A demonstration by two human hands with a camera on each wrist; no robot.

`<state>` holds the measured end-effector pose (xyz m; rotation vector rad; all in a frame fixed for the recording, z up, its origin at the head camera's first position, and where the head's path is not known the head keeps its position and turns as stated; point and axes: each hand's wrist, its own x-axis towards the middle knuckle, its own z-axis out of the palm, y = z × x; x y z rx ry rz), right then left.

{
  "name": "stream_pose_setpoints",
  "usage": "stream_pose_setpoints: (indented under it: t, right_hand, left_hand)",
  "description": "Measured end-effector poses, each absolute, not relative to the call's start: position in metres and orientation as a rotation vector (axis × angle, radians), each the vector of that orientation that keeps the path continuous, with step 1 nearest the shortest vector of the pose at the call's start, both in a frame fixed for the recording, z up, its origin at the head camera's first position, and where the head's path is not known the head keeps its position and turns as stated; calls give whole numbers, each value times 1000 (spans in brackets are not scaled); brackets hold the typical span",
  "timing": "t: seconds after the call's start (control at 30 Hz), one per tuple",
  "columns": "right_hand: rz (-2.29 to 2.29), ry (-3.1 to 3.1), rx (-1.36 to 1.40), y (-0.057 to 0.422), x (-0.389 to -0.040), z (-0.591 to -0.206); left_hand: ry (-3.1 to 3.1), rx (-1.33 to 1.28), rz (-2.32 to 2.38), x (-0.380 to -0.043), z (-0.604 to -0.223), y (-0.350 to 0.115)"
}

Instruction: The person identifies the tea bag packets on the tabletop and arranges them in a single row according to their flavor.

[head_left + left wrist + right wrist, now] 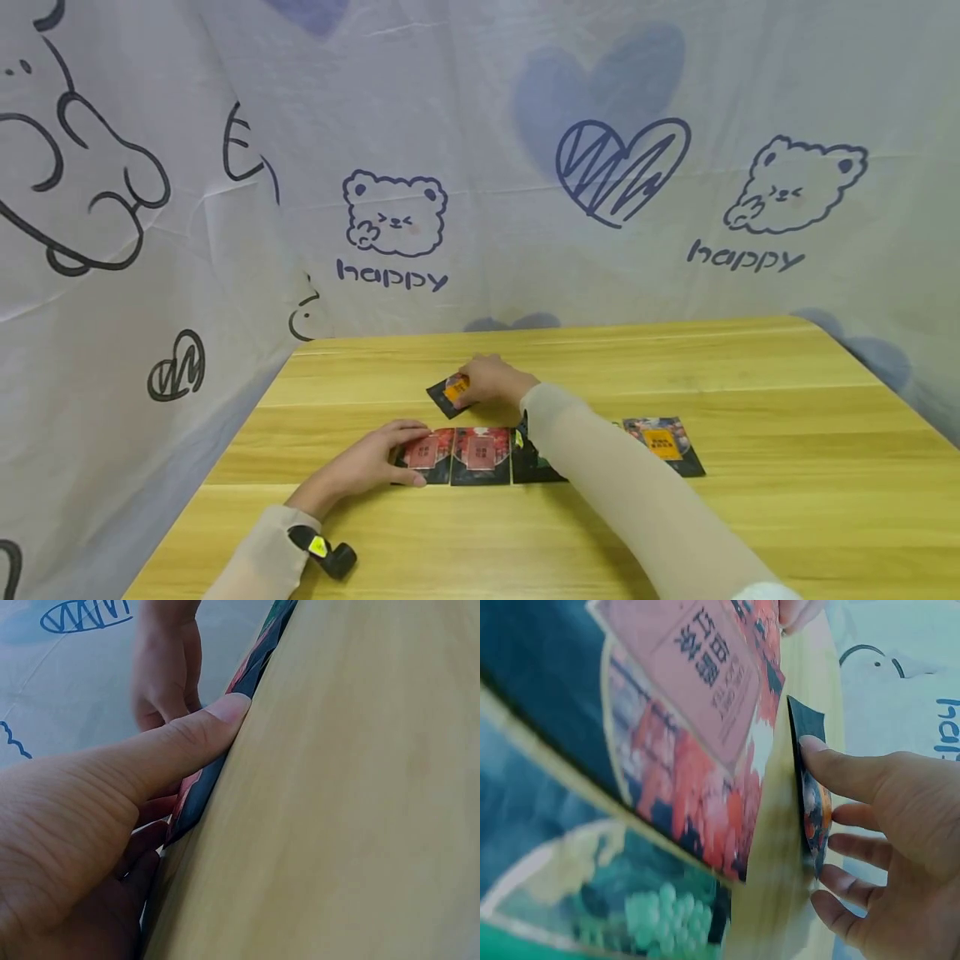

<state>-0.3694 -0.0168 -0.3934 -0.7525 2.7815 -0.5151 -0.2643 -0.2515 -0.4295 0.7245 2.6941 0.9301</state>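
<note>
Flat, dark-edged sachets lie in a row on the table. My left hand (375, 457) is at the left end, thumb along the near edge and fingers at the far edge of a red sachet (423, 452). A second red sachet (481, 455) sits right beside it. Beyond the row, my right hand (493, 381) holds a black sachet with an orange label (452, 393) by its edges, turned at an angle. In the right wrist view, the thumb is at one end of this sachet (815, 802) and the fingertips are along its side.
A green-toned sachet (660, 900) continues the row, partly hidden by the right forearm in the head view. Another orange-labelled sachet (664, 447) lies at the row's right end. The wooden table (795, 467) meets a printed cloth (487, 167) behind and at the left.
</note>
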Motion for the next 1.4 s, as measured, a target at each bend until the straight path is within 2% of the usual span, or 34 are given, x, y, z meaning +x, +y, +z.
stream_pose_setpoints:
  t: [0.33,0.7,1.4]
  right_hand:
    - [-480,2718,-845,-10,-371,-392]
    - [-486,2816,-736,-11,-364,-395]
    - [-425,2711,-913,22,-370,-395]
  left_hand:
    - [2686,727,939,-264,-429,-251]
    - [2685,740,943,-263,-428,-250]
    - [2705,750,909,-263,-430,-251]
